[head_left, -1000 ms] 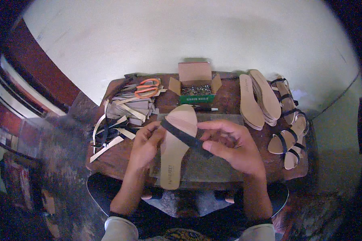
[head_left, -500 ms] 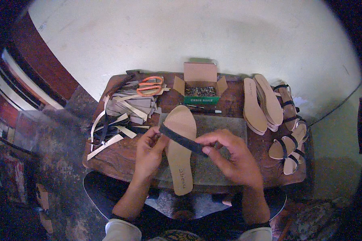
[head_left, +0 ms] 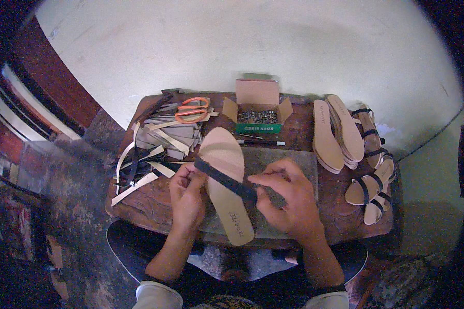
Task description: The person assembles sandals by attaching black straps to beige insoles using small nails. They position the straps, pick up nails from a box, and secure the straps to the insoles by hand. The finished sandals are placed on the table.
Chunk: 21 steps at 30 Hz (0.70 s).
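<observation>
A tan sandal insole lies lengthwise on a grey stone slab in the middle of a small wooden table. A dark strap runs slantwise across the insole. My left hand pinches the strap's left end at the insole's left edge. Its right end is held by the fingers of my right hand, just off the insole's right edge. Both forearms come up from the lower edge.
Orange-handled scissors lie on a heap of cut strips at the back left. An open cardboard box of small metal pieces stands behind the slab. Stacked insoles and several finished strapped sandals fill the right side.
The view has shifted a little. The insole now lies more slanted, its heel end toward my right. Both hands stay on the strap's ends.
</observation>
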### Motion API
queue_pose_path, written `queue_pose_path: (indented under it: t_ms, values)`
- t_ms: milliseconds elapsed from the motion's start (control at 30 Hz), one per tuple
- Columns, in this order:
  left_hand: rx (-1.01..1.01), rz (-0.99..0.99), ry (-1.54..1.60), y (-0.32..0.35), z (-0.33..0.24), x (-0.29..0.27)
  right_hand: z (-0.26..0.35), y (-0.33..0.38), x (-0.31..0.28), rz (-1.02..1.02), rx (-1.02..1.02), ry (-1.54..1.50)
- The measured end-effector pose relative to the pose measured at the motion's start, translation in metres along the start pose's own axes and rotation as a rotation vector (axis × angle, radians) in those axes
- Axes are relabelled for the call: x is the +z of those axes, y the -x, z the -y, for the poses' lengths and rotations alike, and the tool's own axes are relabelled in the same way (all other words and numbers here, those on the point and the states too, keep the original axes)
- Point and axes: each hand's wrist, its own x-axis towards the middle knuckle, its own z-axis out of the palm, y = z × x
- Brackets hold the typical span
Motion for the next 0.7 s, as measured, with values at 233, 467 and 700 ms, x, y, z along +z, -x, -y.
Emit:
queue_pose_path:
  t_ms: [233,467,700]
  values:
    - [0.020,-0.004,-0.093,-0.005,0.008,-0.011,0.009,0.000,-0.006,-0.044,-0.345,0.323]
    - [0.064,-0.031,-0.058,0.000,0.003,0.001,0.007,0.000,-0.001,-0.051,-0.156,0.275]
    - [0.094,0.015,-0.099,0.016,0.001,0.007,-0.009,-0.004,-0.001,-0.339,-0.107,0.333]
